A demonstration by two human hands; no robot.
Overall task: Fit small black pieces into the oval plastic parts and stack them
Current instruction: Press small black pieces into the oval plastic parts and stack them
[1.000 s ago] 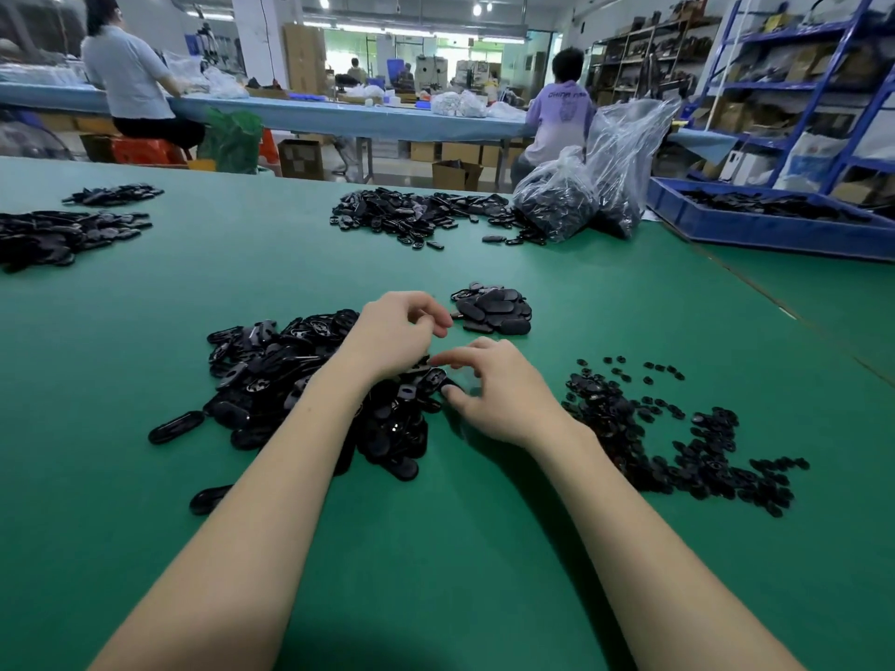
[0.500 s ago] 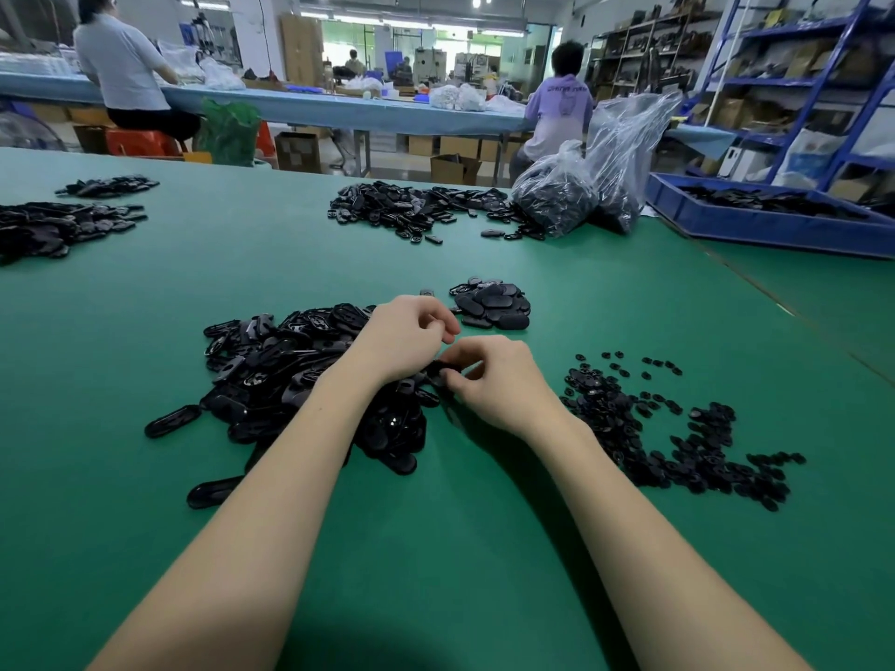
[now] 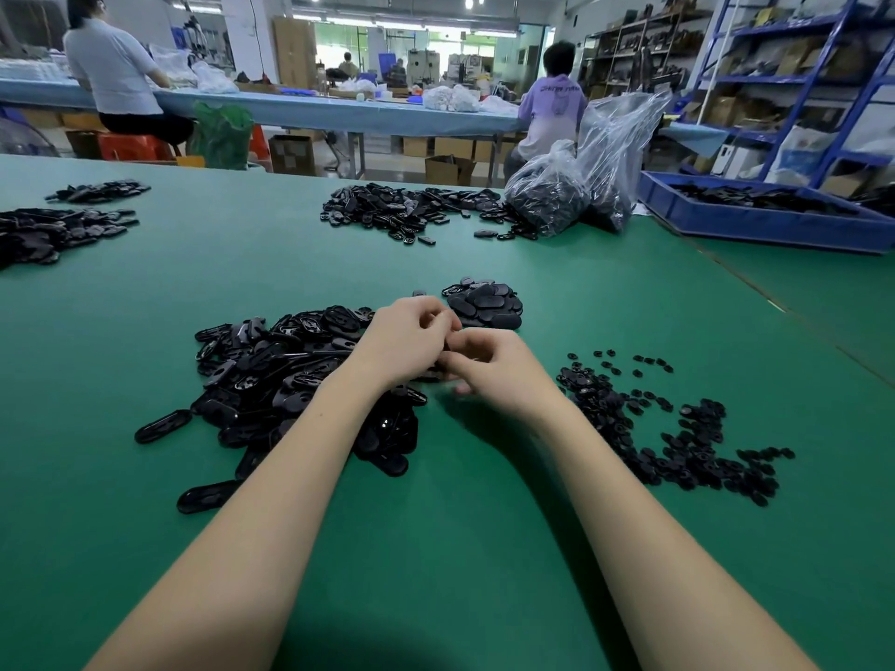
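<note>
My left hand [image 3: 407, 341] and my right hand [image 3: 501, 372] meet fingertip to fingertip above the green table [image 3: 436, 549]. The left hand's curled fingers hold a black oval part [image 3: 441, 364], mostly hidden between the hands. My right thumb and forefinger pinch against it, on what looks like a small black piece that I cannot see clearly. A big heap of oval parts [image 3: 290, 375] lies under and left of my left wrist. The small black pieces [image 3: 668, 428] are scattered to the right. A low stack of oval parts [image 3: 484, 305] sits just beyond my hands.
Further heaps of black parts lie at the far middle [image 3: 402, 210] and far left [image 3: 53, 230]. Clear bags of parts [image 3: 571, 186] and a blue tray [image 3: 765, 215] stand at the back right. Two people sit at the bench behind.
My right hand has lifted off the edge of the oval heap and closed in on my left hand. The two hands now touch in front of the small stack.
</note>
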